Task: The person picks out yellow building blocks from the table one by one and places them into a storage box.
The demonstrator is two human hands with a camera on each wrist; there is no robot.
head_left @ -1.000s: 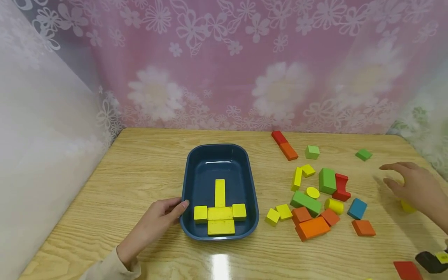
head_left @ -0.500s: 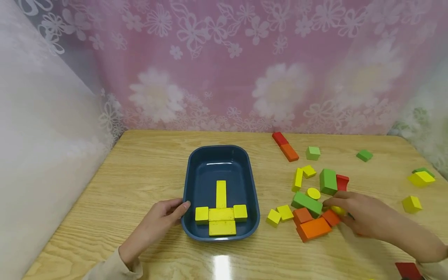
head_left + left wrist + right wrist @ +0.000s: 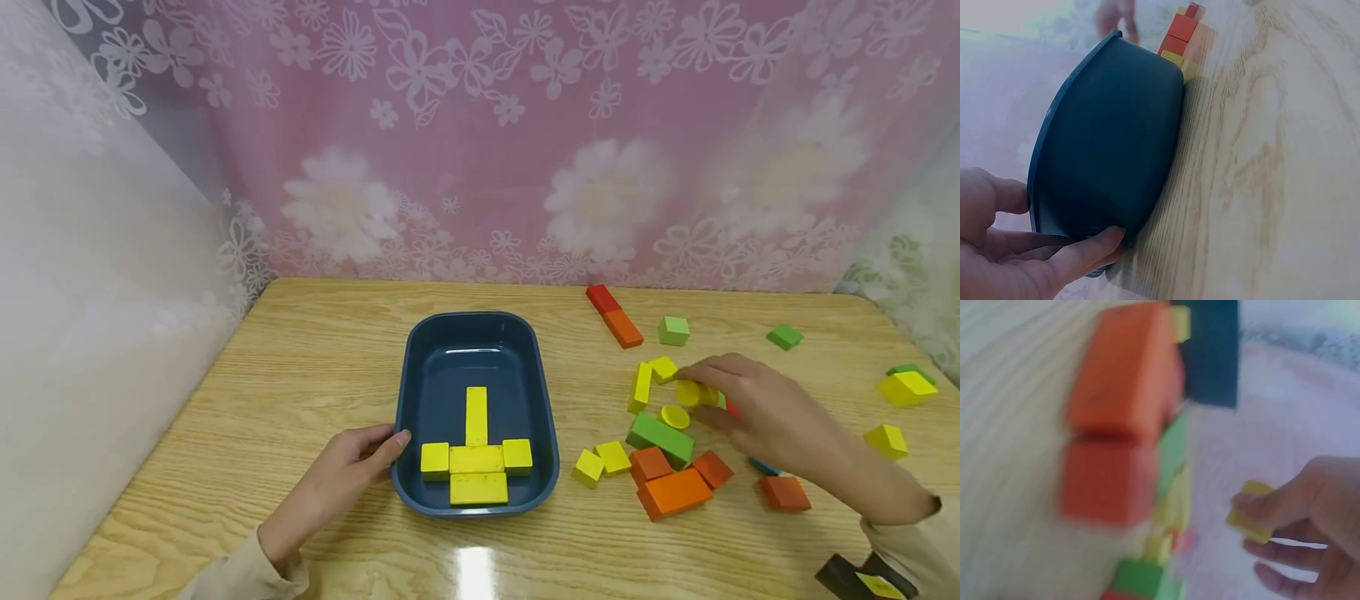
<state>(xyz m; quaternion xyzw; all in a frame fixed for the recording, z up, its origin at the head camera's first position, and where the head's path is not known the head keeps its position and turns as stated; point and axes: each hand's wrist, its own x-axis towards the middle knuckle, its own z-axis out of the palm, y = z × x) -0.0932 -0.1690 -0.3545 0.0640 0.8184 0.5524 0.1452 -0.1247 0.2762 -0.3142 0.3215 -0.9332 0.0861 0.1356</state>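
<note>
A dark blue tray [image 3: 480,329] holds several yellow blocks [image 3: 477,488] laid together near its front end. My left hand [image 3: 341,483] grips the tray's left rim, thumb over the edge and fingers against the outer wall [image 3: 1107,144]. My right hand [image 3: 772,417] pinches a yellow cylinder block [image 3: 697,393] between thumb and fingers, raised over the scattered blocks. In the right wrist view the yellow cylinder [image 3: 1254,512] sits at the thumb tip. Just below it lies a round yellow block [image 3: 675,417], and a long green block [image 3: 660,440] is in front of that.
Orange blocks [image 3: 677,493] cluster right of the tray, with two yellow cubes [image 3: 588,468] between. A red and orange pair [image 3: 615,317] and a light green cube [image 3: 673,331] lie farther back. More yellow blocks [image 3: 887,442] stand at the right. A pink flowered curtain [image 3: 480,183] hangs behind the table.
My right hand came in from the far right, took the yellow cylinder from among the blocks and raised it. My left hand stays on the tray rim.
</note>
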